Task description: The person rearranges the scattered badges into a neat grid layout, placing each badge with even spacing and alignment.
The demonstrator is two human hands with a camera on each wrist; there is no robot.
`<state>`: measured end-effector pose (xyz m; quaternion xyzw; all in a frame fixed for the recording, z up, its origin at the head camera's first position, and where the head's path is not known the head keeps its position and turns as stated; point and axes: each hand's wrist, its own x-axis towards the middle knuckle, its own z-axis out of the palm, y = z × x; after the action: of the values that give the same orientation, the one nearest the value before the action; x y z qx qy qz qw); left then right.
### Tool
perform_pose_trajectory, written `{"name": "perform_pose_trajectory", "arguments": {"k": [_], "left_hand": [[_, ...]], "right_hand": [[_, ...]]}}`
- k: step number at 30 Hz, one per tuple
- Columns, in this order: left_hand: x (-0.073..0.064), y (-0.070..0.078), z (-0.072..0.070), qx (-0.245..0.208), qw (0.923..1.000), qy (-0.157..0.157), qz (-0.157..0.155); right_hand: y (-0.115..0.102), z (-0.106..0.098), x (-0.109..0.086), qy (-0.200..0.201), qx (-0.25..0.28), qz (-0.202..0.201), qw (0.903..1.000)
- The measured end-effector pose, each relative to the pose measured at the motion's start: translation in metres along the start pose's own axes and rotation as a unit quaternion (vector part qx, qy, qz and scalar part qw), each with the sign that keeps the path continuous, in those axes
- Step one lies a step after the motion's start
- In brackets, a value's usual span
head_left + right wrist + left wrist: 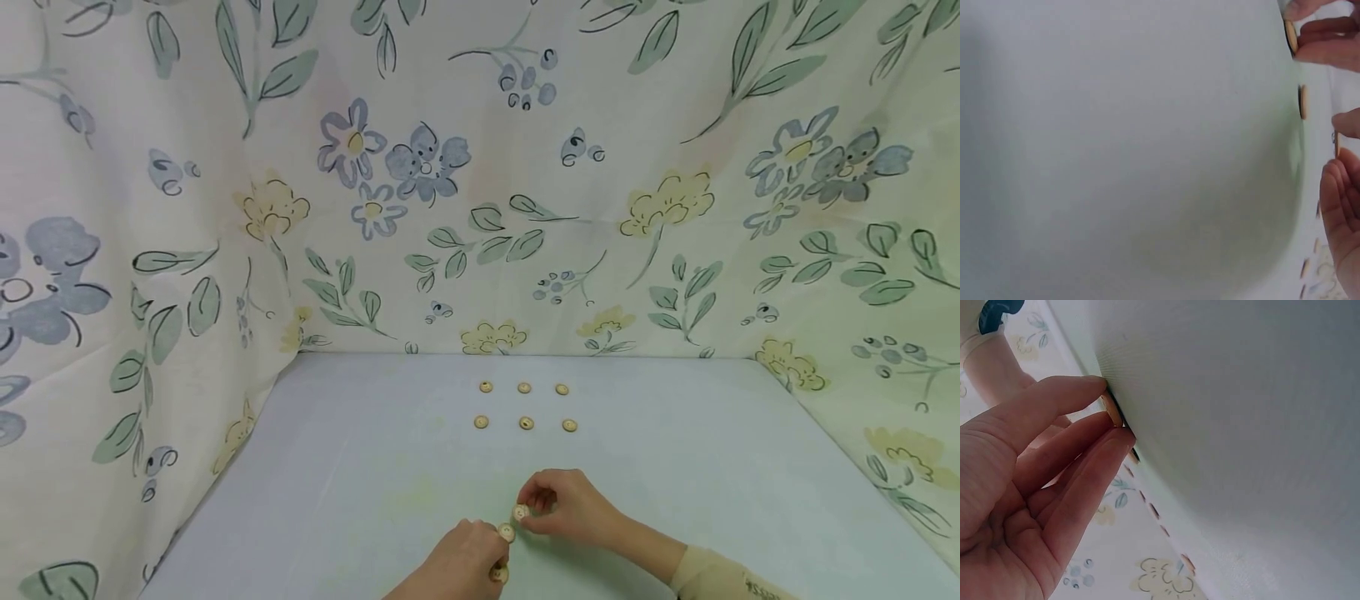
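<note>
Near the front of the table, my left hand (462,560) pinches a round wooden button (499,574) between thumb and fingertips. The left wrist view shows that button (1112,409) edge-on, close against the tabletop. Just beyond it lies a second wooden button (506,532), beside the left hand's knuckles; in the right wrist view this button (1303,102) sits between the two hands. Farther up and to the right, my right hand (567,507) holds a third button (521,512) by its edges between thumb and fingers. The three buttons form a slanting line.
Behind the hands, several more wooden buttons lie in two rows; one is the far-row middle button (524,387), another the near-row middle button (527,423). They rest on a pale tabletop (360,467). A floral cloth (480,275) hangs behind and along both sides.
</note>
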<state>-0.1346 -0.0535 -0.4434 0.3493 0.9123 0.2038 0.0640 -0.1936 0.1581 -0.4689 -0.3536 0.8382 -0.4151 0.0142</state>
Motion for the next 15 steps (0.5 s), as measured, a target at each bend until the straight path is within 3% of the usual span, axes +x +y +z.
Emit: {"name": "perform_pose_trajectory", "arguments": {"k": [6, 15], "left_hand": [[0.000, 0.000, 0.001, 0.000, 1.0000, -0.006, -0.007], [0.000, -0.004, 0.002, 0.020, 0.9990, 0.028, 0.028]], "right_hand": [[0.005, -0.002, 0.012, 0.004, -0.010, 0.026, 0.9996], [0.010, 0.002, 0.033, -0.001, -0.025, 0.075, 0.9969]]}}
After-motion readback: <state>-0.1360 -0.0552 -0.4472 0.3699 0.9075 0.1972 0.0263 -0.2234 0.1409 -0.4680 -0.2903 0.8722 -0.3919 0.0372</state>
